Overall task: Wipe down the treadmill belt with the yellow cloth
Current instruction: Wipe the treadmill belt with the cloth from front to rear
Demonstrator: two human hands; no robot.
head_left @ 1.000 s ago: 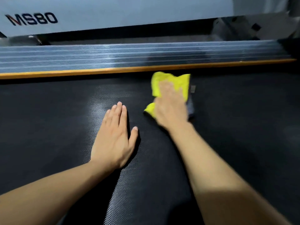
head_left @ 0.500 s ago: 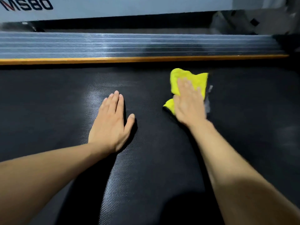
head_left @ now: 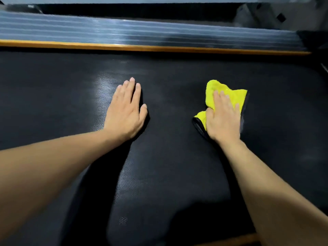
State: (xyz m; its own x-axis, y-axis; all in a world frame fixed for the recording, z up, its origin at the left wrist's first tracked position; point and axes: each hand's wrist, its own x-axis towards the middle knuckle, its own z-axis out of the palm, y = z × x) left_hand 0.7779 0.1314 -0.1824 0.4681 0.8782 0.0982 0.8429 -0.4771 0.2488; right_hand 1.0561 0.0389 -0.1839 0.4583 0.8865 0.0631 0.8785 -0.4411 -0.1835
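The black textured treadmill belt fills most of the view. A crumpled yellow cloth with a grey underside lies on the belt right of centre. My right hand presses flat on the cloth, fingers spread over it, covering its near half. My left hand rests palm down on the bare belt to the left, fingers together, holding nothing.
Along the far side of the belt runs an orange strip, with a ribbed grey side rail behind it. Another orange edge shows at the bottom right. Dark machine parts sit at the top right.
My right hand has slid the cloth to the right and back toward me, away from the orange strip. My left hand stays planted on the belt.
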